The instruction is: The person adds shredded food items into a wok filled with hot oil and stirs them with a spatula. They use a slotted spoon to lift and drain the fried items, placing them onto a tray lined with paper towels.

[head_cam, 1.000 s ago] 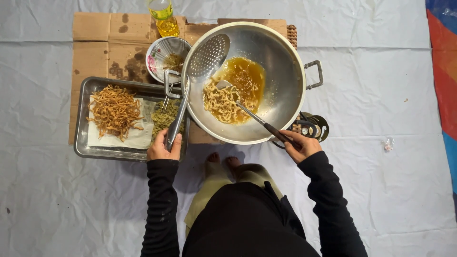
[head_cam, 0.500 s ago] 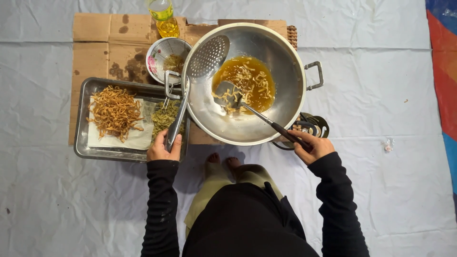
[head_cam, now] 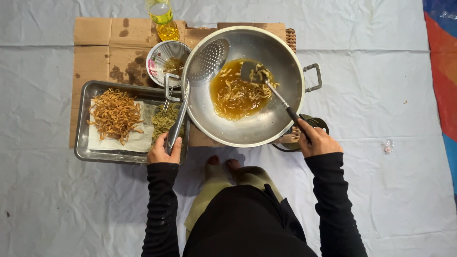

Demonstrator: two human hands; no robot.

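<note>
Left hand (head_cam: 164, 150) was closed around the skimmer (head_cam: 205, 61) handle; its perforated bowl rested on the wok (head_cam: 247, 128) rim. Right hand (head_cam: 318, 143) gripped the spatula (head_cam: 273, 90), its blade in the oil among frying strips (head_cam: 238, 93). Fried strips lay on paper in the tray (head_cam: 83, 152) beside the wok.

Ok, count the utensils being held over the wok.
2. A slotted skimmer leans on the wok's left rim, held by the left hand; a spatula sits in the oil, held by the right hand.
</note>
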